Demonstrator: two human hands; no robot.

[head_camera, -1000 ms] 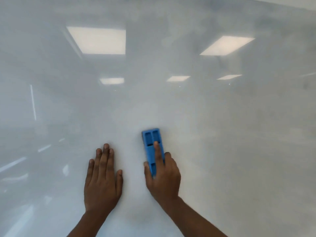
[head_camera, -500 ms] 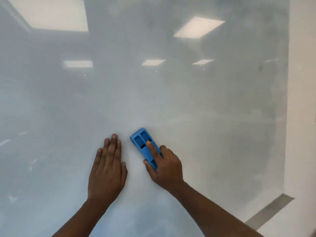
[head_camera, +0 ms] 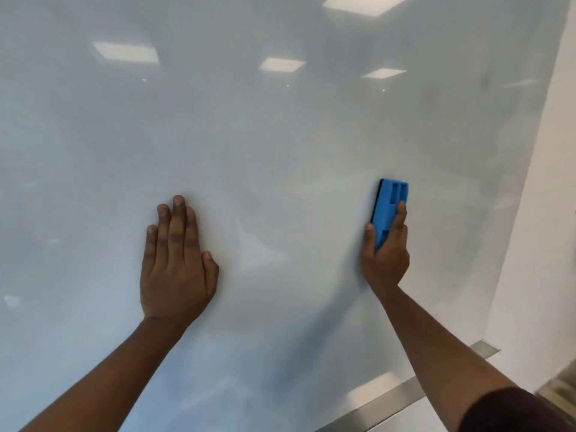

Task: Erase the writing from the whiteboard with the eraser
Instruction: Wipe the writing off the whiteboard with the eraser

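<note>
Eraser (head_camera: 388,207) looks light, stiff plastic w/ felt underside; I've got right hand (head_camera: 385,254) fingers (head_camera: 400,219) gripping its lower half against whiteboard (head_camera: 280,151), left hand (head_camera: 176,263) flat, fingers released.

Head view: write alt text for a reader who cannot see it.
A right hand presses a blue eraser upright against a glossy whiteboard, near its right edge. The left hand lies flat on the board, fingers together. No clear writing shows, only faint smudges and reflected ceiling lights.
</note>
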